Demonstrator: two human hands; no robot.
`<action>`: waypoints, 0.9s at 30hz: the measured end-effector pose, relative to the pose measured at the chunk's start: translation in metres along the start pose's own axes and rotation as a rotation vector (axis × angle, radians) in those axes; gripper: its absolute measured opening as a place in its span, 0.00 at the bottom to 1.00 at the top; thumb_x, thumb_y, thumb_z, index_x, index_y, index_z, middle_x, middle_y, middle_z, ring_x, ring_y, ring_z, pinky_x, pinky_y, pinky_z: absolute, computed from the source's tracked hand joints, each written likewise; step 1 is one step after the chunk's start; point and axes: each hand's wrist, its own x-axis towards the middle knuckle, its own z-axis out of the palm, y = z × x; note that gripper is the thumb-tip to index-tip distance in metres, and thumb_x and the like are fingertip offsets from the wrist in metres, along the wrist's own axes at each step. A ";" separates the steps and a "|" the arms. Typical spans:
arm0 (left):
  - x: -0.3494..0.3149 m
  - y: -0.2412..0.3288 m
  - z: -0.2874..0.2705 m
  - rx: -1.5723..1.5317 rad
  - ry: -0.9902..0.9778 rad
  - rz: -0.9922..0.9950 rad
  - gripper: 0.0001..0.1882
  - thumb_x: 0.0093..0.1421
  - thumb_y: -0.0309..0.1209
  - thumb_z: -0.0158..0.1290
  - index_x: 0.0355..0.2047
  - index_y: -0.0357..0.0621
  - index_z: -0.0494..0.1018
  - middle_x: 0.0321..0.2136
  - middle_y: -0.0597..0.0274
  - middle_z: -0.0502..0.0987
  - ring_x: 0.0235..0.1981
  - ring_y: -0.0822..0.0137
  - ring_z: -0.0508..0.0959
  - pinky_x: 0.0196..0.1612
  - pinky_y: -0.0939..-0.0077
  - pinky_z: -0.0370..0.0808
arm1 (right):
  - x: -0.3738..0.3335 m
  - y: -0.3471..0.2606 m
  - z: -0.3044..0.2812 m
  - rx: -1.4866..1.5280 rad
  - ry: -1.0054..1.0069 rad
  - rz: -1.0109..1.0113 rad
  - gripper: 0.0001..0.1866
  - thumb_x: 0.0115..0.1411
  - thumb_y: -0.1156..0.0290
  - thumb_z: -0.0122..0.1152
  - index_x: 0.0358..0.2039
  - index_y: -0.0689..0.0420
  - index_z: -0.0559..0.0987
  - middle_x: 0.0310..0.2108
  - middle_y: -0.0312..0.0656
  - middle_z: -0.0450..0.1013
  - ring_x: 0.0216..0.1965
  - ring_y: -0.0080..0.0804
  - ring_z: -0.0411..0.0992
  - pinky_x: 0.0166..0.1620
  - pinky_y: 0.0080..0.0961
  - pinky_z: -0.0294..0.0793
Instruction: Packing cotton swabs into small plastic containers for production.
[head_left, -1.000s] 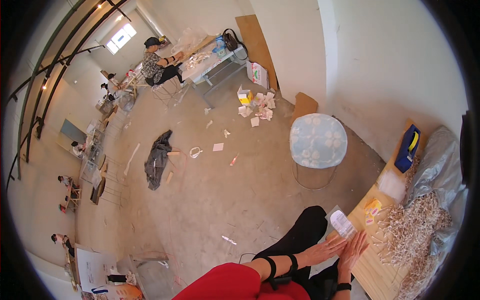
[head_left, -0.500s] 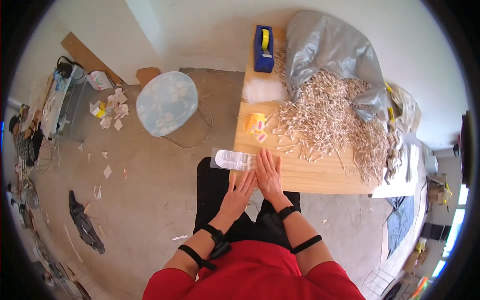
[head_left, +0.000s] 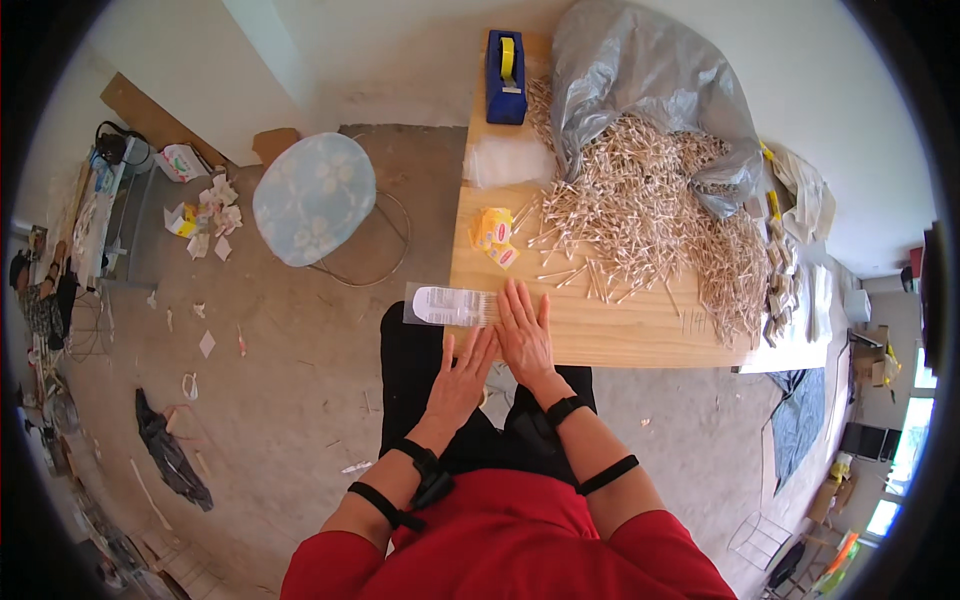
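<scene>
A clear plastic sleeve (head_left: 450, 306) with a white printed card and a row of cotton swabs lies flat at the table's near left corner, its left end past the edge. My right hand (head_left: 525, 340) lies flat over the sleeve's right end, fingers stretched out and pointing away from me. Just below the sleeve, my left hand (head_left: 463, 380) is stretched out, its fingertips at the sleeve's lower edge and close to the right hand. Neither hand grips anything. The fingers hide the sleeve's right end.
Loose cotton swabs (head_left: 640, 220) spill from a grey plastic bag (head_left: 650, 70) across the wooden table (head_left: 610, 335). Small yellow-and-white labels (head_left: 494, 232), clear sleeves (head_left: 508, 162) and a blue tape dispenser (head_left: 506, 85) line its left side. A blue-covered stool (head_left: 315, 200) stands left.
The whole view has shifted slightly, so the table sits higher and further left. Both hands stay outstretched at the sleeve, with hardly any change against it.
</scene>
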 end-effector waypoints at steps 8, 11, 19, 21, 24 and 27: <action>0.001 -0.004 -0.007 -0.066 0.036 -0.011 0.36 0.59 0.31 0.50 0.68 0.41 0.57 0.71 0.60 0.54 0.73 0.60 0.49 0.72 0.49 0.45 | 0.007 -0.006 0.003 0.019 0.012 0.013 0.29 0.69 0.65 0.47 0.68 0.61 0.59 0.73 0.47 0.48 0.74 0.42 0.43 0.72 0.52 0.32; 0.006 -0.010 -0.025 -0.462 0.276 -0.050 0.26 0.57 0.27 0.54 0.58 0.39 0.67 0.59 0.53 0.69 0.64 0.54 0.66 0.64 0.52 0.61 | 0.007 -0.004 0.005 0.028 0.025 0.027 0.30 0.68 0.65 0.48 0.68 0.61 0.59 0.73 0.46 0.48 0.74 0.41 0.43 0.72 0.52 0.32; 0.047 -0.040 -0.013 -0.612 0.425 -0.451 0.09 0.58 0.27 0.57 0.36 0.40 0.69 0.34 0.51 0.73 0.36 0.49 0.77 0.38 0.59 0.76 | 0.010 -0.008 0.003 -0.018 0.021 0.028 0.32 0.65 0.65 0.51 0.68 0.60 0.59 0.72 0.44 0.50 0.74 0.39 0.43 0.72 0.53 0.34; 0.053 -0.040 -0.012 -0.505 0.323 -0.478 0.10 0.58 0.28 0.57 0.36 0.39 0.68 0.34 0.50 0.73 0.35 0.49 0.77 0.38 0.59 0.76 | 0.009 -0.008 0.002 -0.017 0.016 0.033 0.32 0.65 0.65 0.50 0.68 0.60 0.59 0.72 0.44 0.50 0.74 0.39 0.44 0.72 0.53 0.34; 0.058 -0.038 -0.011 -0.468 0.271 -0.511 0.12 0.58 0.30 0.58 0.36 0.38 0.68 0.34 0.49 0.73 0.35 0.49 0.78 0.38 0.58 0.76 | 0.007 -0.008 0.001 -0.022 0.007 0.034 0.32 0.66 0.65 0.50 0.68 0.60 0.59 0.72 0.44 0.50 0.74 0.39 0.44 0.72 0.53 0.34; 0.063 -0.037 -0.011 -0.381 0.221 -0.545 0.10 0.59 0.30 0.57 0.34 0.40 0.68 0.33 0.51 0.73 0.35 0.50 0.78 0.37 0.57 0.76 | 0.007 -0.007 0.002 -0.023 0.003 0.023 0.32 0.65 0.65 0.51 0.68 0.60 0.59 0.72 0.44 0.50 0.74 0.39 0.44 0.72 0.52 0.34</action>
